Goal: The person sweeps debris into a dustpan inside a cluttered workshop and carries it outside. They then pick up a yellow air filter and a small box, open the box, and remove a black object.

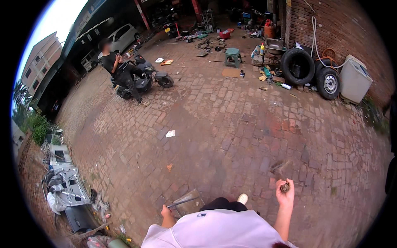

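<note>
Metal rod [182, 202] in the left hand [166, 212], thin and grey, and next to it or under it there's a flat grey plate-like piece [191, 201] I can't quite make out, could be sheet metal or a pane. Left hand is closed around the near end of the rod, low in the view just above the person's white shirt [215, 231]. From there the rod runs up and to the right, so its long axis lies roughly left-right with a slight tilt, free end pointing toward the dark trouser leg and the white shoe [242, 199]. My guess is it's stiff and fairly light, not fragile, maybe a bit slick if it's oily. Held at one end like that it'll want to swing, so a grip nearer the middle would give more control. The flat piece looks like it has edges worth keeping fingers off. Right hand [285, 194] is raised and closed around a small dark lumpy object [285, 187], rusty-looking, probably a nut or fitting but too small to tell. Probably dense for its size and easy to hold in a fist. Below everything is reddish brick paving [231, 124], with a person sitting on a scooter [142, 78] well off to the upper left and tyres [297, 66] against the brick wall.
</note>
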Demonstrator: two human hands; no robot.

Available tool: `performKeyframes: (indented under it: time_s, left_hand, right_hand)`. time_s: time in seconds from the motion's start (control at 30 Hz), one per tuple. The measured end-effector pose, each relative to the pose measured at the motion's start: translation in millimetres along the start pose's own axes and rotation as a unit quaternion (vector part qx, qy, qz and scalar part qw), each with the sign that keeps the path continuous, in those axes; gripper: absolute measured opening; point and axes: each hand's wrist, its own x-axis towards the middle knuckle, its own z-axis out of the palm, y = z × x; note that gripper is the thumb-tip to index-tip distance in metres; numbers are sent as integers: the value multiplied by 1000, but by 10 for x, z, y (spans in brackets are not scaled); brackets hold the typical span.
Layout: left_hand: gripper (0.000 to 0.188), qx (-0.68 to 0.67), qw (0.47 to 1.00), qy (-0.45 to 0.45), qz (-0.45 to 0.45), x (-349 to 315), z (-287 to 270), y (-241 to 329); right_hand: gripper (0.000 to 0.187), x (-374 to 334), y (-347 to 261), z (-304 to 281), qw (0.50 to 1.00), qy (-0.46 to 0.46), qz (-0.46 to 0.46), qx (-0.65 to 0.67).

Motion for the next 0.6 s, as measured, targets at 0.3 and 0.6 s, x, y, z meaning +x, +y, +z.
performKeyframes:
  time_s: [0.3,0.6]
  left_hand:
    - [27,-105,993,38,-36,-471,1436,-21]
    - [30,-68,997,-3,-30,-443,4328,837]
  right_hand:
    - [34,1952,-6,1685,994,41,95,-20]
    - [39,3253,82,3069,994,62,86,32]
